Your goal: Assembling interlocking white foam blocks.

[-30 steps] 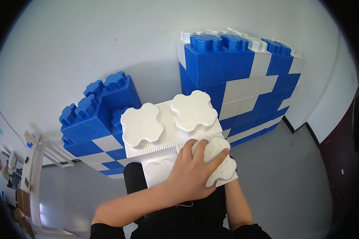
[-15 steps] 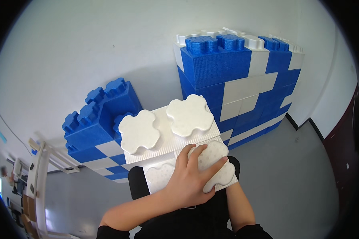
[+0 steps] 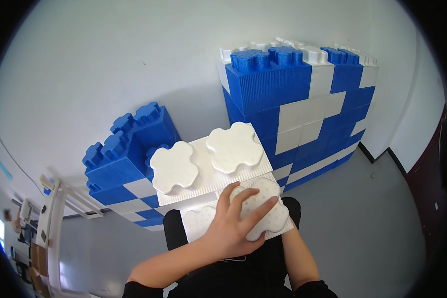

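My left hand (image 3: 233,221) lies over a rounded stud of the nearer white building block (image 3: 199,221), its fingers spread and curled around the stud. That block sits just in front of my body, above my dark-clothed legs. My right forearm (image 3: 301,256) runs up beneath the block's right side, and the hand itself is hidden under it. Directly beyond, and touching or nearly so, is another large white building block (image 3: 236,149) with two lobed studs. Whether that one rests on the blocks behind it, I cannot tell.
A taller wall of blue and white blocks (image 3: 303,131) stands to the right. On the left is a lower stack of blue and white blocks (image 3: 116,171). Both stand near a pale wall (image 3: 109,54). A white frame (image 3: 52,223) and a distant person (image 3: 16,223) appear far left; a dark red door (image 3: 429,184) is at right.
The view has shifted slightly, so the stacks appear a little lower. My left hand has moved slightly on the stud, its fingers a bit more apart. The white blocks keep nearly the same place.
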{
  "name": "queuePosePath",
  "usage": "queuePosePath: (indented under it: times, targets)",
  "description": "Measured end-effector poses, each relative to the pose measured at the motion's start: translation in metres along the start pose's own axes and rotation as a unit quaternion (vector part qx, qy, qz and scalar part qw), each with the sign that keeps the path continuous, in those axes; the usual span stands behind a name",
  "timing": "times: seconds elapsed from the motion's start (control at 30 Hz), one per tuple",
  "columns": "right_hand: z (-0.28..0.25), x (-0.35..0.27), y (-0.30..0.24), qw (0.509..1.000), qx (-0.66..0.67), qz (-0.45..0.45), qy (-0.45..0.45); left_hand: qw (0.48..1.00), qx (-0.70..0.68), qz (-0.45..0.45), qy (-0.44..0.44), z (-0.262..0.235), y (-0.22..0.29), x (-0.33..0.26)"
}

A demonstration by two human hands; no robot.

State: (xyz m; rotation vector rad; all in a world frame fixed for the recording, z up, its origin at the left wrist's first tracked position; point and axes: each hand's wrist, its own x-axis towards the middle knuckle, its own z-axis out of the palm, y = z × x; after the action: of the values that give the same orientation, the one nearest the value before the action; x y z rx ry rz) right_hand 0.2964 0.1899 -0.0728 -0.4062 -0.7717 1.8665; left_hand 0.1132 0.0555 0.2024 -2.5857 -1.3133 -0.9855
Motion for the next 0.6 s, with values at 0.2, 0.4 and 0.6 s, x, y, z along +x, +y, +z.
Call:
queuePosePath:
  times: [0.2, 0.4, 0.6]
  targets:
    - [0.039, 0.041, 0.002, 1.000, -0.019, 0.000, -0.009, 0.999, -0.033, 0.019, 0.025, 0.005, -0.001, 0.001]
    - [0.045, 0.041, 0.008, 0.999, -0.031, 0.010, 0.007, 0.979, 0.142, -0.021, -0.148, -0.025, 0.024, 0.040]
    - [0.018, 0.022, -0.012, 0.998, -0.053, 0.007, 0.031, 0.942, 0.145, -0.082, -0.290, -0.012, 0.019, 0.061]
